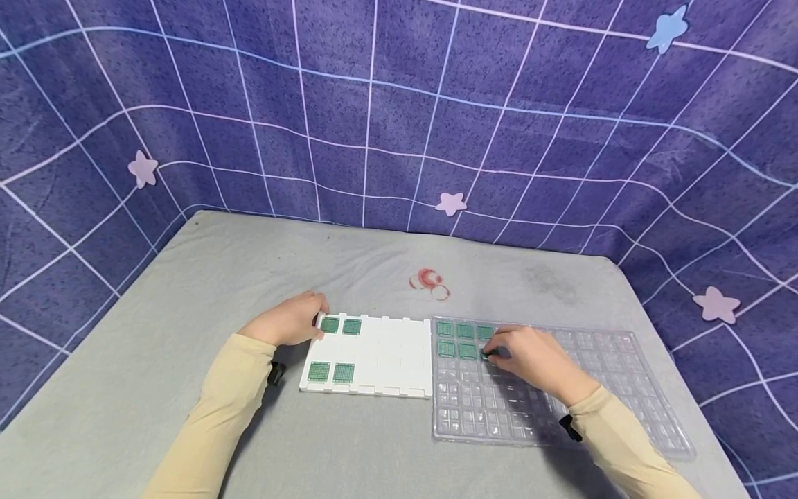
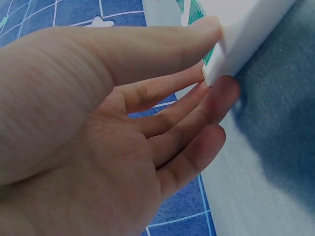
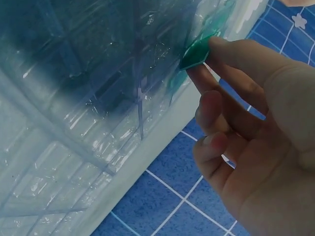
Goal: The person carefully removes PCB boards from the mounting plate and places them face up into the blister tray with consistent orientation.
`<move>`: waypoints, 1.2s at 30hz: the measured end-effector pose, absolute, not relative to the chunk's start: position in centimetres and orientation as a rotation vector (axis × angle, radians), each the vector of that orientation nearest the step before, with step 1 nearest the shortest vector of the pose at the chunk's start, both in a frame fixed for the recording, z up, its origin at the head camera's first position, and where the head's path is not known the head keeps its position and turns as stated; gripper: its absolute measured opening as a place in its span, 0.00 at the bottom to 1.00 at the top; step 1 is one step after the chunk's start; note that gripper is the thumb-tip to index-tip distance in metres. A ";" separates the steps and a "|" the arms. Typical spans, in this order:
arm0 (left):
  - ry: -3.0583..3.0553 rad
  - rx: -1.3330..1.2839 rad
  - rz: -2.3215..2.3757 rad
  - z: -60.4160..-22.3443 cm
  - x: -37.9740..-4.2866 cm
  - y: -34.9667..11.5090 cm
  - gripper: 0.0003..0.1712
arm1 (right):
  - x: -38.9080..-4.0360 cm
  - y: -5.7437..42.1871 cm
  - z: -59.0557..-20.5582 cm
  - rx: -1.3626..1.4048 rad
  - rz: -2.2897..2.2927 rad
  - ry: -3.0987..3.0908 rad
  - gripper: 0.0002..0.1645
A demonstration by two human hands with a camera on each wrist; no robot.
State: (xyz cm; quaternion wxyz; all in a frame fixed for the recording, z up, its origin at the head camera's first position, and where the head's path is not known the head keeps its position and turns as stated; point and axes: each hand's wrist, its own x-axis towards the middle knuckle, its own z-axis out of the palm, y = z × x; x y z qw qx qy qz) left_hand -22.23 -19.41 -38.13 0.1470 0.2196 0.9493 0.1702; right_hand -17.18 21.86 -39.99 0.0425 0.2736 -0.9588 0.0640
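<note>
A white tray point(image 1: 386, 353) lies on the table, with green square circuit boards point(image 1: 343, 373) in its left part. My left hand point(image 1: 289, 320) grips its left edge; in the left wrist view the thumb point(image 2: 197, 37) presses the tray's top face and the fingers meet its side. To the right, touching or nearly so, lies a clear plastic tray point(image 1: 474, 421) with many small pockets. Several green boards point(image 1: 465, 330) fill its upper left pockets. Above that corner my right hand point(image 1: 530, 355) pinches a green circuit board point(image 3: 196, 53), tilted, between thumb and fingers.
A grey cloth point(image 1: 349, 443) covers the table, with red ring marks point(image 1: 430, 279) behind the trays. A purple gridded curtain point(image 1: 399, 118) with star shapes encloses the back and sides. Dark bands point(image 1: 276, 374) sit on both wrists.
</note>
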 end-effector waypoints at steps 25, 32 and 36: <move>2.716 0.611 0.503 -38.4 -22.4 -19.5 0.21 | -17.3 21.9 -40.6 0.792 0.191 -2.877 0.10; 2.714 0.603 0.512 -38.3 -22.4 -19.5 0.21 | -17.5 21.3 -40.4 0.794 0.187 -2.831 0.10; 2.710 0.597 0.514 -38.3 -22.3 -19.4 0.21 | -17.4 20.5 -40.3 0.811 0.178 -2.801 0.11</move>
